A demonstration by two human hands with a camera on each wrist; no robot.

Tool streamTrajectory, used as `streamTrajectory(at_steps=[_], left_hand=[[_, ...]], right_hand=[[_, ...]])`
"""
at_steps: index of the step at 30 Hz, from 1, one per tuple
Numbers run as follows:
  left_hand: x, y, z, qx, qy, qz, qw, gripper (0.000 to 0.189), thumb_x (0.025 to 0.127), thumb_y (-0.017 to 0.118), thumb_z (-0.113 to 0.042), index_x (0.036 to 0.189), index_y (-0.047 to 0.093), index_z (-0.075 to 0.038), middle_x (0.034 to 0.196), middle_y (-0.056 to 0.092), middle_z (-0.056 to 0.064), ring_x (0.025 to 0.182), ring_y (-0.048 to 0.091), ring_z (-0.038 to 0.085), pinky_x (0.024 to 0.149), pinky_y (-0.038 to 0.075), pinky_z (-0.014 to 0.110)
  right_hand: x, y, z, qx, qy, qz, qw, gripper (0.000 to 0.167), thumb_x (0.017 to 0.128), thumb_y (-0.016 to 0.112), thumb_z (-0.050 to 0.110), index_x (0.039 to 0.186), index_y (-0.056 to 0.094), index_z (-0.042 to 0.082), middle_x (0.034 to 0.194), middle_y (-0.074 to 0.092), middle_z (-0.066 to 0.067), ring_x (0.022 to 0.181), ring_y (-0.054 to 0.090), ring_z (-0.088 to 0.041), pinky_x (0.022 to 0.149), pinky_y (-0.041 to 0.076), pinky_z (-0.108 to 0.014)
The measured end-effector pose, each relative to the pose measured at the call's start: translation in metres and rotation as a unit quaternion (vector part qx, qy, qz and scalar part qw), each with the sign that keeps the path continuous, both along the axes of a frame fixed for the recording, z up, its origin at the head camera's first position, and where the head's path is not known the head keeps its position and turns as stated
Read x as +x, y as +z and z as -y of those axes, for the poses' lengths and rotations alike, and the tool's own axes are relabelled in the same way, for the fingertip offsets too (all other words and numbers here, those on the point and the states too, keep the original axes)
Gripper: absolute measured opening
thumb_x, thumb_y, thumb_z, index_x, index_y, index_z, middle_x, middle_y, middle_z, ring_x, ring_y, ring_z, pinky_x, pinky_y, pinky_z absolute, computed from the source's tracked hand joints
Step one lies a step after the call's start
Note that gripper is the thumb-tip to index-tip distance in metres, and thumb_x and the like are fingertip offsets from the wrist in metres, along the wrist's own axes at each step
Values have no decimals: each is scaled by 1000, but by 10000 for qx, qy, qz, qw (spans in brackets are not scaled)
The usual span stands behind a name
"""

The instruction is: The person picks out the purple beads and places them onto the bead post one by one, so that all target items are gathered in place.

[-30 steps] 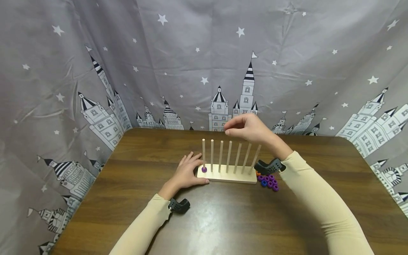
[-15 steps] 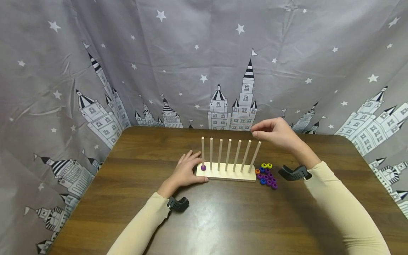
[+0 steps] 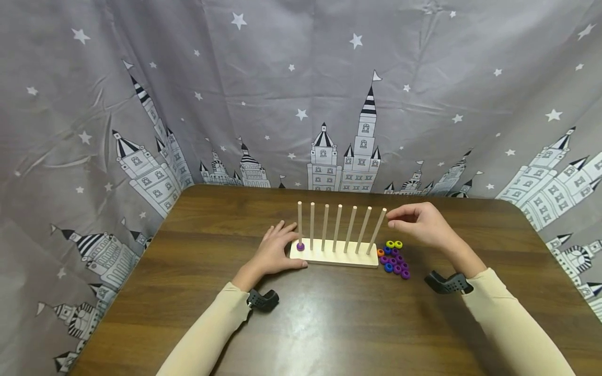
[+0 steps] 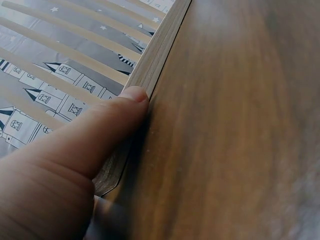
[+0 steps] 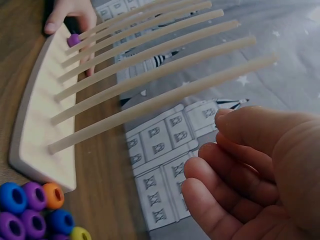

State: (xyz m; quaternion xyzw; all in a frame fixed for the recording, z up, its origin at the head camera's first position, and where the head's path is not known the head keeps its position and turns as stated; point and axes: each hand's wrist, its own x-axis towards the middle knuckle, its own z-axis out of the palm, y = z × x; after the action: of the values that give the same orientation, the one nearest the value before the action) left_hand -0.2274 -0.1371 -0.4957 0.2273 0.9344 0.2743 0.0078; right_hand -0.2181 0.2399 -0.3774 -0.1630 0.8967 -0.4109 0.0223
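A pale wooden peg stand [image 3: 334,258] with several upright pegs stands on the table. One purple bead [image 3: 300,247] sits low on its leftmost peg. My left hand [image 3: 275,251] holds the stand's left end, thumb along the front edge and fingers spread behind; the left wrist view shows the thumb [image 4: 107,122] against that edge. My right hand [image 3: 425,223] hovers beside the top of the rightmost peg, fingers loosely bent. Nothing shows between its thumb and fingers [image 5: 210,165] in the right wrist view.
Loose beads lie in a cluster at the stand's right end: several purple beads [image 3: 397,270], blue beads [image 3: 388,267], yellow beads [image 3: 398,244] and an orange bead [image 3: 380,253]. A grey curtain [image 3: 282,94] printed with castles hangs behind the brown table [image 3: 329,324].
My right hand has moved right from above the pegs, then lowered toward the loose beads, uncovering the right pegs and the cluster. The left hand stays in place on the stand.
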Motion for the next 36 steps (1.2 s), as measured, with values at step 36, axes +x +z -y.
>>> streamTrajectory(at_steps=[36], left_hand=[[1,4,-1,38,-7,58,10000,73,73,85,-49,133,66,-14,160,43,18,155,23,47,127,12,65]], right_hand=[[36,-79,-38,249,-616,147,9977,26,85,78,8,109,75,-3,99,79,-17,77,64,5,69,55,-15]])
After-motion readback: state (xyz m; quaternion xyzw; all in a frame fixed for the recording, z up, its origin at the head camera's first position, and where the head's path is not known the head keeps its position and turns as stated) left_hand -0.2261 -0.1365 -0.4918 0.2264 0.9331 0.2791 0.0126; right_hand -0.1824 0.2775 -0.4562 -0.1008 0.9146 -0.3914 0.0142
